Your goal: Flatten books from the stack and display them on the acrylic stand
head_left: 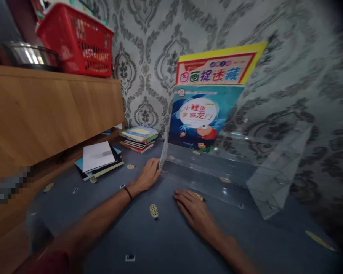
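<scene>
A clear plastic book rack (201,190) with stepped tiers stands on the grey-blue tablecloth, against the wall. In its back tier lean a blue picture book (194,118) with orange fish on the cover and, behind it, a yellow-and-red book (214,70) whose top rises higher. My left hand (148,175) grips the rack's left side panel at its lower front corner. Palm down on the cloth in front of the rack lies my right hand (196,211), its fingers stretched out and holding nothing.
A stack of books (140,139) sits by the wall at the back left. Closer in are several loose books with a white one (98,156) on top. To the left, a wooden cabinet (57,114) carries a red basket (80,42) and a metal bowl (31,55).
</scene>
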Action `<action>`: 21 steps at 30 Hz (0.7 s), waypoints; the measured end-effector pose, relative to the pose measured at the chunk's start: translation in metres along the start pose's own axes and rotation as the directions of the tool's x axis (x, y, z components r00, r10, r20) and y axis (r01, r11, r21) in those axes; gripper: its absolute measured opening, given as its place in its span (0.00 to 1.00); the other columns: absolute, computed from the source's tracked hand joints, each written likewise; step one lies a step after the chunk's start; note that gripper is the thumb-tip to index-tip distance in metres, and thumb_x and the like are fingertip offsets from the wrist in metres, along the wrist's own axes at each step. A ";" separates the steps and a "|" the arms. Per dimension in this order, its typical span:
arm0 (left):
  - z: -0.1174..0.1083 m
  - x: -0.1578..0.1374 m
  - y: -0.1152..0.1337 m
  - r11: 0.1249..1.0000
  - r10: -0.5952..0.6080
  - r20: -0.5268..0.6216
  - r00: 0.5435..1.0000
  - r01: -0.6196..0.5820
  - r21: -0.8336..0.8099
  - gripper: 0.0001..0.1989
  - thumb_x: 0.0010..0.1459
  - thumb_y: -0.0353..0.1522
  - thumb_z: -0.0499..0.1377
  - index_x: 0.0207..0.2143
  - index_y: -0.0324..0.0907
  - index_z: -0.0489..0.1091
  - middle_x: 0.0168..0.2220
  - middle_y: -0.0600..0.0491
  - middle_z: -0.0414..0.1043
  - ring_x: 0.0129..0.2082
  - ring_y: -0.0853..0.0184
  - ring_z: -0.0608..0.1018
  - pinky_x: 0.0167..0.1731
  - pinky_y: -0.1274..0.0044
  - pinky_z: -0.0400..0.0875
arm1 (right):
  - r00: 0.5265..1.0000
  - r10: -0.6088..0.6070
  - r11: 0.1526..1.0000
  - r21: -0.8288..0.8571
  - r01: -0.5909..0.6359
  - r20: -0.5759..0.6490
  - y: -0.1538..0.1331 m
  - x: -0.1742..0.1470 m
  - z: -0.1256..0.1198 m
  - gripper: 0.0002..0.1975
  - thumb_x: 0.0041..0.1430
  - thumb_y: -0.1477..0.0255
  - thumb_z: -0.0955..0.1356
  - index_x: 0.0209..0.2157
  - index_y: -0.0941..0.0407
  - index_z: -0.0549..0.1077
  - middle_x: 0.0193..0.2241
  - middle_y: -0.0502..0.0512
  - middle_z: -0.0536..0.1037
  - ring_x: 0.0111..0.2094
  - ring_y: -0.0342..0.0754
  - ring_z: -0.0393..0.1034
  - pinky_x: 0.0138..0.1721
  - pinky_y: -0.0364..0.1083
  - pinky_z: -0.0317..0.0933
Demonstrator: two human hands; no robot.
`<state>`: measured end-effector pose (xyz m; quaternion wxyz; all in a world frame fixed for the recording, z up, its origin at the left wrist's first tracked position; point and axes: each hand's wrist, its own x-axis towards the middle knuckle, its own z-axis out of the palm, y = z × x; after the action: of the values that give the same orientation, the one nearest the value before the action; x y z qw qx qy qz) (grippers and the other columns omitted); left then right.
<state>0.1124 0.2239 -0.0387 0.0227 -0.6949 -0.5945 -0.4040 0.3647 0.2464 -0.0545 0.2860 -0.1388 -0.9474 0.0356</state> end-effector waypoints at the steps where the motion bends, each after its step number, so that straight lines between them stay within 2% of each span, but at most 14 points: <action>1: -0.001 0.000 0.000 1.000 0.000 0.006 1.000 0.000 -0.002 0.17 0.66 0.29 0.52 0.57 0.43 0.62 0.53 0.45 0.68 0.54 0.59 0.71 0.58 0.64 0.68 | 1.000 -0.005 1.000 -0.004 0.005 -0.002 0.001 0.000 0.001 0.14 0.69 0.77 0.62 0.47 0.56 0.77 0.48 0.61 0.81 0.50 0.56 0.76 0.51 0.57 0.73; 9: -0.006 -0.001 -0.003 1.000 -0.004 0.000 1.000 0.004 -0.009 0.15 0.66 0.29 0.51 0.55 0.42 0.63 0.52 0.45 0.68 0.54 0.59 0.71 0.57 0.65 0.68 | 1.000 -0.024 1.000 0.008 0.024 -0.011 0.005 0.000 0.004 0.17 0.71 0.74 0.60 0.51 0.53 0.77 0.48 0.59 0.82 0.50 0.55 0.77 0.51 0.57 0.74; 16: -0.013 0.002 -0.010 1.000 0.009 -0.031 0.999 -0.008 0.026 0.14 0.64 0.27 0.52 0.51 0.42 0.67 0.50 0.45 0.70 0.53 0.59 0.72 0.58 0.65 0.68 | 1.000 -0.009 1.000 0.010 0.009 0.022 0.005 0.000 0.003 0.17 0.71 0.72 0.59 0.49 0.52 0.78 0.49 0.58 0.82 0.50 0.55 0.77 0.52 0.57 0.73; 21: -0.021 0.005 -0.024 0.994 -0.046 -0.062 0.997 0.051 0.094 0.16 0.61 0.24 0.50 0.49 0.43 0.68 0.50 0.46 0.69 0.53 0.60 0.71 0.58 0.65 0.68 | 0.999 0.021 1.000 0.019 -0.022 0.043 0.005 -0.001 0.003 0.17 0.72 0.71 0.59 0.48 0.53 0.78 0.49 0.60 0.81 0.50 0.56 0.77 0.52 0.59 0.73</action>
<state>0.0811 0.2238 -0.0327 0.0637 -0.6659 -0.6288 -0.3963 0.3647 0.2510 -0.0582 0.2666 -0.1453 -0.9514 0.0511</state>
